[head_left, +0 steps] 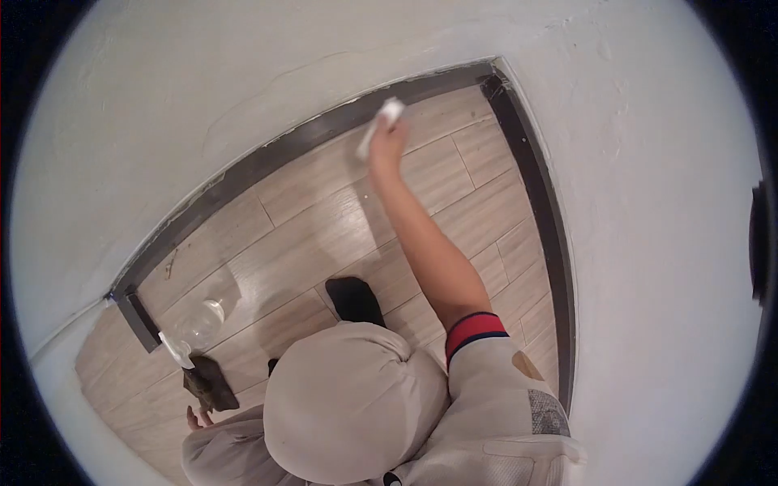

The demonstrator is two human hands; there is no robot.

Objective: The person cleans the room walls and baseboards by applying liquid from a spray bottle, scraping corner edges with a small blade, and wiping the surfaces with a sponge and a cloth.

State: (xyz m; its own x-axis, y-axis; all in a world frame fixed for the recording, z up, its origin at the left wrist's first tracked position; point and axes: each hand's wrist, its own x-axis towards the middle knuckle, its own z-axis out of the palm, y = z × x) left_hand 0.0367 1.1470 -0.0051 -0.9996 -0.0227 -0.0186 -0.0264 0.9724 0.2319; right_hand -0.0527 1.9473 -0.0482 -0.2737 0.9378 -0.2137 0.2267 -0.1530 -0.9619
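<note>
My right hand (387,147) reaches far forward, fingers closed on a white cloth (392,109), perhaps a folded wipe, just inside the dark grey baseboard (312,138). Motion smears the cloth a little. At the lower left, only the fingers of my left hand (198,417) show past my leg, stretched apart with nothing visible in them. Close to those fingertips lies a dark brown, flat item (209,384) on the floor. Beside it is a clear plastic bottle (203,324) with a white part (175,350) near its lower end.
Light wood-look floor tiles (308,223) lie between two white walls (648,202) that meet at a corner ahead. Another dark baseboard (539,194) runs along the right. My knee (348,405) and dark-socked foot (354,300) are below. A thin scrap (170,264) lies at left.
</note>
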